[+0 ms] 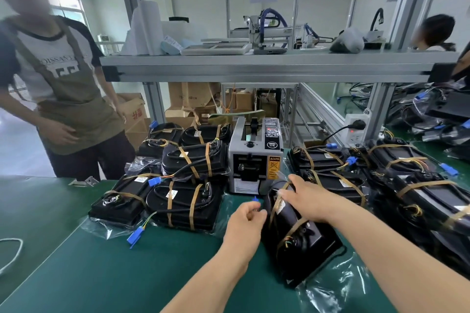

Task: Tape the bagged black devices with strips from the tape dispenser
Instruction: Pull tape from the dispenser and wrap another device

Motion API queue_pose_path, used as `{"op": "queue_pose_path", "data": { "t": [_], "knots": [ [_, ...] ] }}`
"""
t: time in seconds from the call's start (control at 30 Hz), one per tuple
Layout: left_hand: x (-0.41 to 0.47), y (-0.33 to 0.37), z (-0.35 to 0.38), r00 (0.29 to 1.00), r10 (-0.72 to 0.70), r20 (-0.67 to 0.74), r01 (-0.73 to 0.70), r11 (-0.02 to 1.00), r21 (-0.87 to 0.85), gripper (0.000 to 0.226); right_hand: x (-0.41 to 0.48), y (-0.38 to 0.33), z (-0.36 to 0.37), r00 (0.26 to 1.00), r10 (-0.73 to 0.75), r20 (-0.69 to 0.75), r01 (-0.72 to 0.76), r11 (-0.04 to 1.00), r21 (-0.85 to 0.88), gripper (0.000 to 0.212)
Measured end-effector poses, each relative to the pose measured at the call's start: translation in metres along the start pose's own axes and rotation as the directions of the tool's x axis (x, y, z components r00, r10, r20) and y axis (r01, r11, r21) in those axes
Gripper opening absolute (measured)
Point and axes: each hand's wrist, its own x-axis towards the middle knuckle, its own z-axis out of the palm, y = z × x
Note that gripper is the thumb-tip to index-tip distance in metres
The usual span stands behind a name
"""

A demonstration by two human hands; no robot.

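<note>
The green bench (122,277) carries the grey tape dispenser (255,157) at its middle, with taped bagged black devices (183,202) piled to its left and right. Another device (300,244) lies in front of it; a white cord (11,251) loops at the left edge

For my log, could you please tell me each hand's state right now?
Left hand: fingers curled beside the bagged device; whether it holds anything cannot be told.
Right hand: grips the bagged device's top end.

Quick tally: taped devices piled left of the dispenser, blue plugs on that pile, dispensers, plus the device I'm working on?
Left devices: 6 visible
Left blue plugs: 3
Dispenser: 1
Front device: 1
Total: 11
</note>
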Motion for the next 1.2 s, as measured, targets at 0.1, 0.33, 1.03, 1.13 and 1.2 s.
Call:
{"op": "queue_pose_path", "data": {
  "t": [0.1, 0.33, 1.03, 1.13, 1.2],
  "knots": [
    [-0.008, -0.007, 0.001, 1.000, -0.017, -0.020, 0.020, 0.989, 0.144, 0.014, -0.009, 0.013, -0.006, 1.000, -0.003, 0.014, 0.000, 0.987, 0.163, 0.060],
    [-0.035, -0.003, -0.021, 0.991, -0.113, 0.077, 0.110, 0.993, 0.053, 0.038, -0.030, 0.019, -0.001, 0.990, -0.135, 0.038, 0.090, 0.819, 0.566, 0.037],
    [0.038, 0.056, -0.286, 0.844, -0.080, -0.530, 0.025, 0.994, -0.111, 0.016, -0.026, -0.048, 0.063, 0.966, -0.138, -0.218, 0.257, 0.598, 0.760, 0.042],
    [0.058, 0.047, -0.298, 0.837, -0.123, -0.533, 0.092, 0.992, -0.084, 0.016, -0.028, -0.035, 0.067, 0.975, -0.091, -0.201, 0.215, 0.601, 0.770, 0.033],
    [0.068, 0.041, -0.300, 0.840, -0.137, -0.524, 0.142, 0.989, -0.031, 0.017, -0.029, -0.026, 0.070, 0.980, -0.064, -0.188, 0.188, 0.611, 0.769, 0.027]
  ]
}}
